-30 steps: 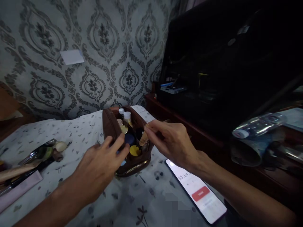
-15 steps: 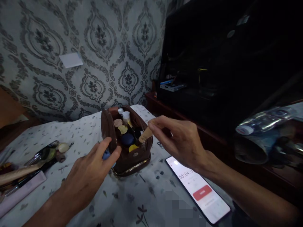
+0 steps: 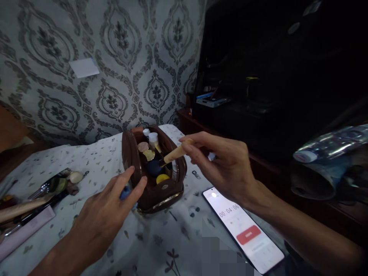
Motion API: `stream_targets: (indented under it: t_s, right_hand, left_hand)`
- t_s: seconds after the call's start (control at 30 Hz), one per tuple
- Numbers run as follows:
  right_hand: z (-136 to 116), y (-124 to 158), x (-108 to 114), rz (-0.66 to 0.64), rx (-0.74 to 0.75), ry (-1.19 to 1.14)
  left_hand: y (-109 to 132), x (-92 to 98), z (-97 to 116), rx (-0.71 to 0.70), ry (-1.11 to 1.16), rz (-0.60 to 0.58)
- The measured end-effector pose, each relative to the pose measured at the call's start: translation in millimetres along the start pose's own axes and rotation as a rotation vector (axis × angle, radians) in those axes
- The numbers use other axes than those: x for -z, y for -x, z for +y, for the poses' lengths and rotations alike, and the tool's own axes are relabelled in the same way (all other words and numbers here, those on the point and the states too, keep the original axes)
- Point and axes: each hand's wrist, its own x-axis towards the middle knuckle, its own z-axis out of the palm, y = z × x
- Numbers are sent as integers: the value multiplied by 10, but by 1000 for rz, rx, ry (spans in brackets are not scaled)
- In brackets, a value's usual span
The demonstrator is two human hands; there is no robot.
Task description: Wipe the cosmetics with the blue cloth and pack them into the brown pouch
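A brown makeup bag [image 3: 161,199] stands unzipped on the patterned cloth. My left hand [image 3: 100,211] is at its near left rim, thumb and forefinger on either side of the wall. Something blue [image 3: 124,192], partly hidden, shows between those fingers. My right hand [image 3: 221,165] pinches a makeup brush [image 3: 176,153] by its pale handle, the dark head angled down into the bag. Inside are a white-capped bottle [image 3: 153,138], a pinkish round item [image 3: 143,147], a gold round item [image 3: 148,155], a dark blue round item [image 3: 154,168] and a yellow one [image 3: 162,178].
A lit phone [image 3: 244,230] showing a timer lies beneath my right wrist. At the left is a pile of cosmetics with a pale pink tube [image 3: 27,232]. A clear plastic bottle [image 3: 330,143] is at the right, near a large dark screen [image 3: 273,76].
My right hand has turned the brush, so its dark head now shows over the bag's middle. My left hand stays at the bag's rim. The view has shifted slightly.
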Motion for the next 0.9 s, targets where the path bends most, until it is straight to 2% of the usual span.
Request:
stream_targets:
  t_s: [0.23, 0.47, 0.63, 0.77, 0.9]
  right_hand:
    - [73, -45, -78, -164, -8, -64]
    - [233, -119, -108, -211, 26, -10]
    - [297, -183, -122, -194, 9, 4]
    - [335, -345, -204, -197, 20, 9]
    - [326, -613, -381, -242, 7, 70]
  left_hand:
    - [11, -10, 1, 14, -22, -9]
    - [24, -34, -24, 1, 23, 47]
    - [-5, 10, 32, 14, -72, -14]
    - [-20, 23, 63, 29, -116, -37]
    - [0, 12, 44, 25, -108, -18]
